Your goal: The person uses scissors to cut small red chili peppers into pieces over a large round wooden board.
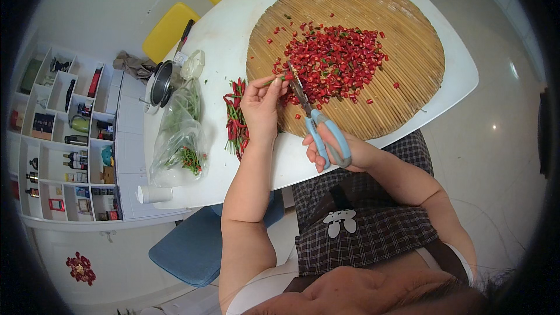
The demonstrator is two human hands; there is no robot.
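Observation:
My left hand (262,98) pinches a red chili pepper by its green stem, over the left edge of a round slatted mat (402,41). In my right hand (341,149) are scissors (312,118) with light blue and grey handles, their blades reaching up to the pepper. Just right of the blades, a heap of chopped red chili (338,58) covers the middle of the mat, with a few stray pieces around it. Whole red chilies (235,122) with green stems lie in a bunch on the white table, left of my left wrist.
A clear plastic bag (175,140) with green stems inside lies on the table's left. Behind it stand a dark pan (161,83) and a knife (186,31). A white cup (155,193) lies at the near left edge. Yellow chairs (169,32) and a blue chair (189,251) surround the table.

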